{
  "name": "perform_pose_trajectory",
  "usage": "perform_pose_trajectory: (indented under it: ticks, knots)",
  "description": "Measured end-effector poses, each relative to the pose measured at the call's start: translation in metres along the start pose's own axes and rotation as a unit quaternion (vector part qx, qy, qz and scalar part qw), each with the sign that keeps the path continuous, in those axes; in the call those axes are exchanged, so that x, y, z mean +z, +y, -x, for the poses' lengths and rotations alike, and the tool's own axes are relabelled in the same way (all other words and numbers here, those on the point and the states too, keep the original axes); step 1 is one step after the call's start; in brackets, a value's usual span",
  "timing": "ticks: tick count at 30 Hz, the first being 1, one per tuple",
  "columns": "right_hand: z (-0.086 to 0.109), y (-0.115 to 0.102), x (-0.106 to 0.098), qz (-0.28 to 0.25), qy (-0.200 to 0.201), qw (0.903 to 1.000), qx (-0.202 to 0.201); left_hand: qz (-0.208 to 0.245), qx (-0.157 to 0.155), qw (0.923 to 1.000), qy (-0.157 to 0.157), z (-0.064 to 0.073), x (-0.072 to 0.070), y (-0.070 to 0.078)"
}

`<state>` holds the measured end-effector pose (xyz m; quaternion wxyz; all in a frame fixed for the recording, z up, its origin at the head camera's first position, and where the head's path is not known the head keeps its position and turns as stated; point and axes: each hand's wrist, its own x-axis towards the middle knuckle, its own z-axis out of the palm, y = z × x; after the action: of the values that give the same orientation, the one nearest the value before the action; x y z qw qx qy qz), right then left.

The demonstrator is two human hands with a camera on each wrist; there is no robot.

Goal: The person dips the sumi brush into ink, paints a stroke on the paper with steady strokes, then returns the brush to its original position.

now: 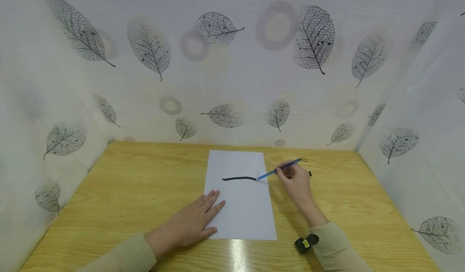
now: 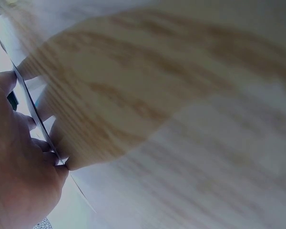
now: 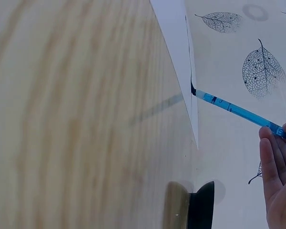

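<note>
One white cloth [image 1: 232,88] with dark leaf-skeleton prints and pale rings, hung around three sides of a yellow wood-grain table [image 1: 156,171]. Near the middle of this table, a plain white rectangular sheet of paper [image 1: 243,213]. On its lower left part, a left hand [image 1: 192,222] from a khaki sleeve [image 1: 125,254], palm down, fingers straight and partly spread. Beyond its right edge, a right hand [image 1: 296,184], fingers bent, gripping a slim translucent blue brush [image 3: 236,109] by its upper part. Leaning rightward, with dark marks on the shaft, a small loop at the top, a whitish collar and black tip touching the paper. Across the upper half of the sheet, one thick black painted line [image 1: 237,178], slightly arched, ending at this tip. Near the right wrist, a small black device [image 1: 302,245] with a yellow mark. Behind the right hand, a smaller black object [image 1: 310,174], mostly hidden.
</note>
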<state>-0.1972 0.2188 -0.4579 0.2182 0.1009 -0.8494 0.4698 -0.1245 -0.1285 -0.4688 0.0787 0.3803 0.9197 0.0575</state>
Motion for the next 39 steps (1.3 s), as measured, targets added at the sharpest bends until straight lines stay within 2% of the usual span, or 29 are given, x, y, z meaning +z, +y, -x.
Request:
perform_pose_trajectory:
  ticks: [10,21,32,39]
  knots:
    - [-0.0008,-0.0003,0.0007,0.006,-0.002,1.0000,-0.003,0.005,-0.001,1.0000,-0.001,0.0008,-0.0035,0.0007]
    - [0.0006,0.0001,0.0012,0.004,0.000,1.0000,-0.004,0.012,-0.009,0.9998,-0.010,0.0003,0.0012,0.0004]
    - [0.0015,-0.0056,0.0006,-0.028,0.043,0.9984,-0.023,0.004,-0.001,1.0000,0.002,0.0012,0.0000,0.0003]
    - [0.0016,-0.0066,-0.0010,-0.044,0.052,0.9973,-0.026,-0.001,-0.004,1.0000,-0.004,-0.0009,0.0011,0.0003]
